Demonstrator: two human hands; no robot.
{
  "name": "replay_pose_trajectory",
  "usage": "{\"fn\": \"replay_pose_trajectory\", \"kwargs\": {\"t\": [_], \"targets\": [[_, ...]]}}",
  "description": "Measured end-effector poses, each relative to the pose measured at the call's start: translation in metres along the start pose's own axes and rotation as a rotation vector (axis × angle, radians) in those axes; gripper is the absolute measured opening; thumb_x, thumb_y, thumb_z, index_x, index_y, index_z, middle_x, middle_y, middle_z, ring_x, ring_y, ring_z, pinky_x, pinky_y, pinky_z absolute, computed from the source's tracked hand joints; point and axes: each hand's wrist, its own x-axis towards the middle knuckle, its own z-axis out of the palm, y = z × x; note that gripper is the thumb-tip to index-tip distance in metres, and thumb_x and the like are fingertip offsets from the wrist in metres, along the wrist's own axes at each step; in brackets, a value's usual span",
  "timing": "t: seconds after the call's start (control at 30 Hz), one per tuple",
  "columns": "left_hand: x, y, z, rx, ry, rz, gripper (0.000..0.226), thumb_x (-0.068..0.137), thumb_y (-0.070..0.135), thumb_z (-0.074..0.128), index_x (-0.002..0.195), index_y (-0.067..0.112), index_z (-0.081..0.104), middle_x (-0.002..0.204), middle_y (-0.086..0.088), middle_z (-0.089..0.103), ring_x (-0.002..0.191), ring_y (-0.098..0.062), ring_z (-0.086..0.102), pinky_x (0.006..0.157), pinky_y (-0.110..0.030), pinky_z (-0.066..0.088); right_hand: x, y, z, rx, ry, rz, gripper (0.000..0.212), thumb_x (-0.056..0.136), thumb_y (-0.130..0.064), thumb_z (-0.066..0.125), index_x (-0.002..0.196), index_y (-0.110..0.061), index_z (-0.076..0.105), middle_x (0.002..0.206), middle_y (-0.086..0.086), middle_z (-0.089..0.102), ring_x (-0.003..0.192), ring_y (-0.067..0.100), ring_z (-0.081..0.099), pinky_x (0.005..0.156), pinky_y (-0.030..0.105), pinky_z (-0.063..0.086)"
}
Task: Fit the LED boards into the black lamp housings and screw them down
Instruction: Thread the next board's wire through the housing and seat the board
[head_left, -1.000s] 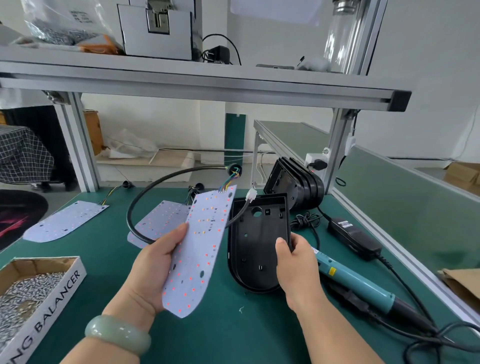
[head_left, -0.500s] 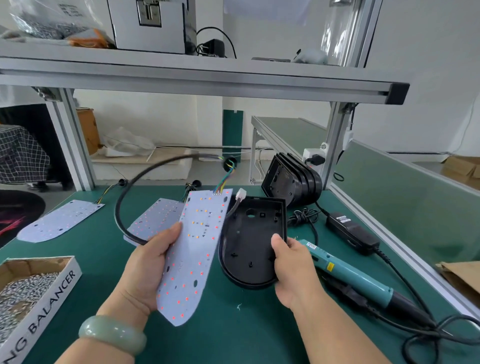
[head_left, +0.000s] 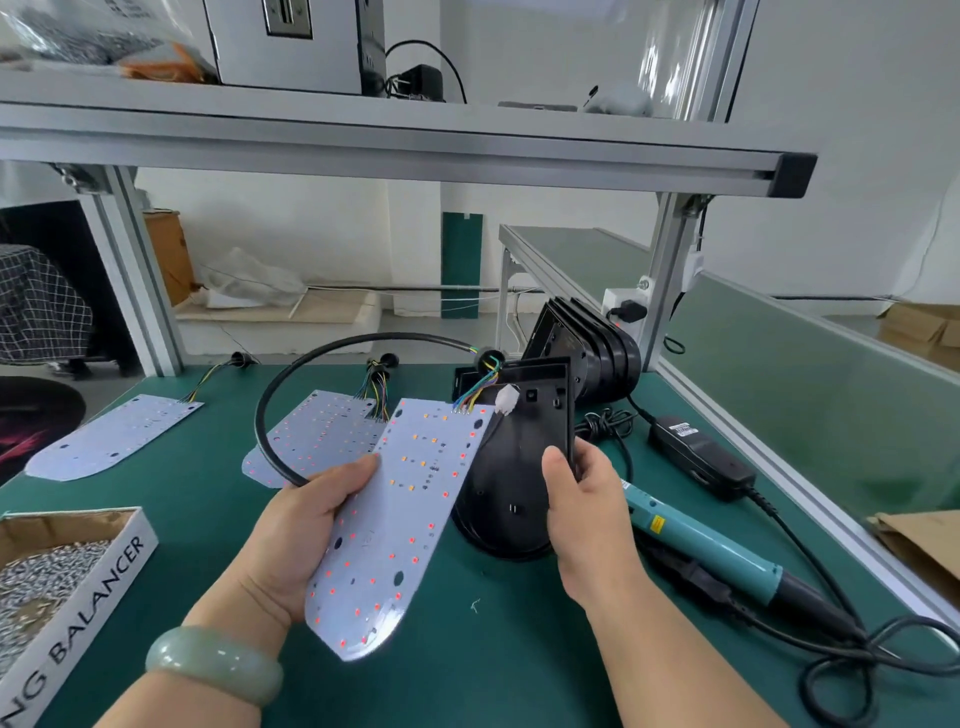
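Farthest left, the box of screws (head_left: 62, 566) sits open on the desk (head_left: 467, 675), with one spare board (head_left: 109, 436) flat beyond it and a second spare board (head_left: 322, 436) nearer the middle. None of the three is being touched.

My left hand (head_left: 296, 540) grips the LED board (head_left: 400, 519) by its left edge, thumb on the lit face and the other fingers hidden beneath. The board is held tilted above the desk. Its black cable (head_left: 291, 384) loops away behind, and the white connector (head_left: 506, 401) hangs at its far corner, just against the housing.

The black lamp housing (head_left: 511, 483) stands on its rounded end, hollow side towards the board. My right hand (head_left: 587, 519) clasps its right rim, fingers (head_left: 597, 462) curled round the edge. To the right lie the stack of housings (head_left: 597, 353) and the electric screwdriver (head_left: 711, 551), which is not in hand.

I judge this to be the fitting step, with nothing seated or screwed yet. Next I would need to route the cable and connector through the housing, then lay the board square into the recess so that its holes meet the posts.

Compared with half a second ago, the housing has been tipped up much more steeply, and the board's right edge has closed against its left rim.
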Motion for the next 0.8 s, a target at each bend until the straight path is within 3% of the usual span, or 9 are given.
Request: {"fn": "replay_pose_trajectory", "kwargs": {"t": [0.17,0.23,0.27,0.33,0.43,0.47,0.53,0.67,0.8], "targets": [[-0.002,0.008,-0.003,-0.061,0.038,0.047,0.029,0.074,0.028,0.06,0.089,0.006,0.071,0.072,-0.008,0.073,0.053,-0.021,0.069,0.046,-0.026,0.054,-0.003,-0.005,-0.009,-0.221,-0.051,-0.302,0.028,0.093,-0.016,0.059,0.108,-0.04,0.059,0.098,-0.021,0.069,0.089,-0.006,0.063,0.086,0.015,0.047],[-0.003,0.013,-0.002,-0.106,0.053,0.08,0.028,0.087,0.028,0.053,0.08,0.011,0.075,0.065,-0.004,0.071,0.047,-0.017,0.066,0.041,-0.021,0.051,-0.004,-0.01,-0.014,-0.307,-0.053,-0.396,0.042,0.091,-0.014,0.062,0.096,-0.056,0.058,0.083,-0.023,0.068,0.073,0.004,0.062,0.071,0.002,0.042],[-0.003,0.016,-0.002,-0.118,0.06,0.08,0.039,0.092,0.029,0.049,0.071,0.011,0.076,0.059,-0.003,0.069,0.043,-0.016,0.064,0.038,-0.019,0.048,-0.004,-0.012,-0.018,-0.336,-0.06,-0.425,0.05,0.09,-0.013,0.063,0.091,-0.063,0.058,0.084,-0.019,0.066,0.071,0.016,0.059,0.063,0.0,0.041],[-0.005,0.02,0.0,-0.131,0.063,0.077,0.055,0.097,0.031,0.042,0.056,0.013,0.073,0.05,-0.003,0.063,0.035,-0.015,0.058,0.034,-0.013,0.043,-0.002,-0.015,-0.025,-0.361,-0.076,-0.46,0.061,0.088,-0.009,0.064,0.088,-0.069,0.057,0.087,-0.019,0.063,0.081,0.026,0.054,0.06,0.004,0.044],[-0.004,0.024,-0.002,-0.204,0.047,0.112,0.06,0.1,0.03,0.037,0.051,0.015,0.069,0.046,0.003,0.055,0.034,-0.01,0.053,0.035,-0.008,0.038,0.001,-0.019,-0.035,-0.306,-0.095,-0.435,0.057,0.086,0.001,0.064,0.085,-0.056,0.064,0.08,-0.029,0.068,0.074,0.008,0.065,0.071,0.007,0.049],[-0.004,0.025,-0.003,-0.227,0.052,0.12,0.06,0.1,0.031,0.038,0.051,0.015,0.068,0.047,0.004,0.055,0.034,-0.009,0.052,0.036,-0.007,0.038,0.002,-0.02,-0.037,-0.257,-0.117,-0.407,0.055,0.086,0.004,0.062,0.087,-0.051,0.066,0.083,-0.025,0.071,0.077,0.001,0.066,0.079,0.012,0.05],[-0.001,0.024,-0.006,-0.245,0.109,0.136,0.054,0.099,0.033,0.042,0.055,0.016,0.07,0.051,0.005,0.059,0.038,-0.009,0.056,0.038,-0.01,0.042,0.002,-0.022,-0.037,-0.18,-0.151,-0.358,0.049,0.087,0.007,0.059,0.09,-0.041,0.069,0.087,-0.014,0.074,0.084,0.005,0.066,0.086,0.024,0.053],[0.004,0.018,-0.01,-0.154,0.232,0.188,0.024,0.095,0.032,0.054,0.093,0.015,0.071,0.081,0.004,0.071,0.061,-0.012,0.067,0.055,-0.022,0.054,0.001,-0.022,-0.03,-0.021,-0.167,-0.247,0.032,0.09,0.003,0.059,0.097,-0.026,0.071,0.09,-0.007,0.076,0.087,0.01,0.068,0.088,0.03,0.055],[0.004,0.005,0.002,-0.013,0.18,0.221,0.033,0.093,0.029,0.056,0.072,0.012,0.076,0.07,0.0,0.073,0.055,-0.014,0.069,0.045,-0.025,0.053,-0.007,-0.017,-0.014,0.091,-0.31,-0.118,0.026,0.093,0.001,0.057,0.093,-0.019,0.075,0.092,0.002,0.076,0.084,0.014,0.07,0.075,0.026,0.057]]}}
